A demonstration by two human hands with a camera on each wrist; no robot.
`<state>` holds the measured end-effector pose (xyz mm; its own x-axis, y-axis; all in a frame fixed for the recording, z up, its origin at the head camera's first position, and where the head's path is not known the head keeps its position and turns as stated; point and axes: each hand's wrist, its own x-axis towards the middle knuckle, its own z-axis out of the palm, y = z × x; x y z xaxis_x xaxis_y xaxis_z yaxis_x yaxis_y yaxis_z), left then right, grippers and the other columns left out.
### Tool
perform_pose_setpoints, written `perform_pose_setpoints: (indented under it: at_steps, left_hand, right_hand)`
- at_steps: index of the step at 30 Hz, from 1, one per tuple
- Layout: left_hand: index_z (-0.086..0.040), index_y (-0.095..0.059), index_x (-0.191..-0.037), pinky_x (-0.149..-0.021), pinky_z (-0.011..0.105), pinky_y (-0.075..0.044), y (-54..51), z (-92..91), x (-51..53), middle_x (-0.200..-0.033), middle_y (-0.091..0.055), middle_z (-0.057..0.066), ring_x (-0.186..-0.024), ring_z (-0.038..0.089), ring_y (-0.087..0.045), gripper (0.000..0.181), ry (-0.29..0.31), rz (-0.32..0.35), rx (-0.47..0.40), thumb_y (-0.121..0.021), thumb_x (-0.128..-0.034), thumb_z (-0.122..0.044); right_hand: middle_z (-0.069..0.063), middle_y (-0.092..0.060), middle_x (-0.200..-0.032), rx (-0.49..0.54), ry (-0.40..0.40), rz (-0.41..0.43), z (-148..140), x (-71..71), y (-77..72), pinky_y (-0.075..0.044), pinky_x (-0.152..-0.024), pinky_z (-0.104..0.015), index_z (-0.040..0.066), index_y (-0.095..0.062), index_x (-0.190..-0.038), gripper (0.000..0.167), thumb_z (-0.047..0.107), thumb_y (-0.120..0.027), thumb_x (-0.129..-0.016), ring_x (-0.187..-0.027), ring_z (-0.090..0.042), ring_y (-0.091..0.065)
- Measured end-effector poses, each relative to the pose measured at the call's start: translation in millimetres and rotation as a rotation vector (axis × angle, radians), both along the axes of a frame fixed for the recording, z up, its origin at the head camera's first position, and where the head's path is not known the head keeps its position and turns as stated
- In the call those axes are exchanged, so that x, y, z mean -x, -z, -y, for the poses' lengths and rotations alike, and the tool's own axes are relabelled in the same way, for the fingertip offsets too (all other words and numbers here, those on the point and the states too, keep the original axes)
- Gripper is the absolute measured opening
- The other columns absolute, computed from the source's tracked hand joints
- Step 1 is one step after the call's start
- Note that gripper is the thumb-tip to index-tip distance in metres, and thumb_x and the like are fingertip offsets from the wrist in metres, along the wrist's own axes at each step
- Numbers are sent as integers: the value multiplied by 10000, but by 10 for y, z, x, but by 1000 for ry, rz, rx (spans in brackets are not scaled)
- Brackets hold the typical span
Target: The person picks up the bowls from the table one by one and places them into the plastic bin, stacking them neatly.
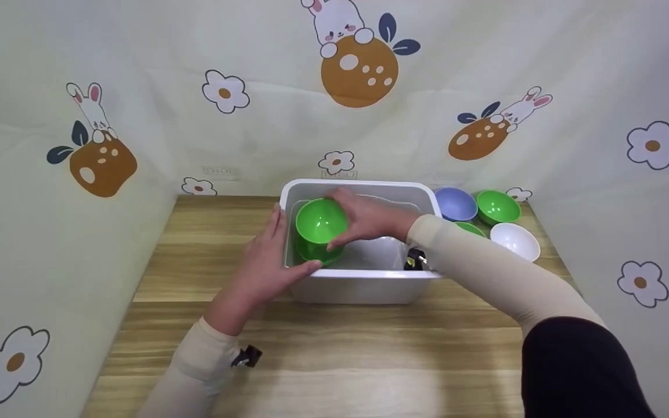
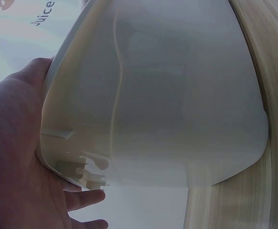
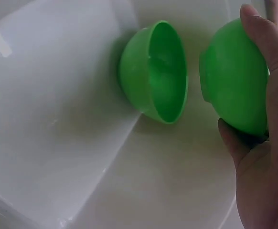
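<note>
One green bowl (image 1: pixel 322 219) in the head view is held over the nine-o'clock end of a white plastic bin (image 1: pixel 363 274), the right hand (image 1: pixel 363 217) grasping it between thumb and fingers; a lower green bowl (image 1: pixel 316 253) shows inside, at its six o'clock. The left hand (image 1: pixel 259 258) spans the bin's eight-o'clock corner, fingers extended, thumb on the near rim. Outside, between two and three o'clock, stand a blue bowl (image 1: pixel 456 204), a rear green bowl (image 1: pixel 498 207), a white bowl (image 1: pixel 515 241) and another green bowl (image 1: pixel 470 227), partly covered by the beige right sleeve (image 1: pixel 479 264). The left wrist view shows the bin's outer wall blocking sight of the bowls, the left hand against it at nine o'clock, wooden tabletop (image 2: pixel 244 205) at four and a printed "Juice" (image 2: pixel 45 13) at eleven. The right wrist view reveals a gap: the lower bowl sits apart, at nine o'clock from the gripped one.
</note>
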<state>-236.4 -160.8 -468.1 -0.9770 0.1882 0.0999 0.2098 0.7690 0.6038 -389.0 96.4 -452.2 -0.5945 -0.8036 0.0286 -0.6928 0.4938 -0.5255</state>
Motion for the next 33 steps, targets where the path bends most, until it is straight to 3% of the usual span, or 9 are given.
perform_pose_setpoints:
  at_steps: [7, 12, 23, 30, 33]
  left_hand:
    - [-61, -62, -1776, -1288, 703, -260, 13, -14, 6, -1858, 18, 119, -1644, 489, -237, 1345, 3, -22, -3, -739, -887, -810]
    - [-33, -76, -1770, -1283, 717, -259, 14, -28, 24, -1854, -16, 159, -1640, 492, -247, 1287, 9, -41, -14, -786, -923, -693]
    - [-45, -69, -1773, -1281, 717, -259, 3, -16, 14, -1853, -5, 156, -1636, 506, -246, 1301, 1, -27, -2, -767, -916, -732]
    - [-52, -55, -1774, -1289, 705, -251, 4, -4, 13, -1854, 16, 142, -1637, 504, -240, 1366, 2, -21, 8, -680, -879, -874]
    - [-51, -52, -1773, -1287, 706, -254, 5, -5, 8, -1855, 26, 130, -1636, 508, -241, 1356, -1, -18, 15, -694, -887, -852]
  right_hand:
    - [-151, -544, -1488, -80, -96, -85, 113, 0, 129, -479, -1172, -406, 5, -436, -1620, 1137, 612, -950, -809, -1339, -277, -551]
    - [-126, -531, -1521, -153, -91, -133, 148, 7, 167, -431, -1220, -390, 29, -423, -1638, 1150, 647, -932, -813, -1387, -253, -516]
    - [-184, -466, -1568, -240, -77, -134, 187, -25, 157, -456, -1214, -388, -16, -357, -1667, 1167, 530, -943, -819, -1380, -276, -529]
    - [-191, -476, -1544, -291, -62, -161, 230, -58, 144, -503, -1168, -396, -25, -336, -1678, 1183, 544, -938, -834, -1320, -281, -568]
    - [-204, -496, -1519, -327, -67, -197, 252, -68, 142, -535, -1133, -398, -48, -343, -1664, 1173, 559, -925, -847, -1267, -283, -602]
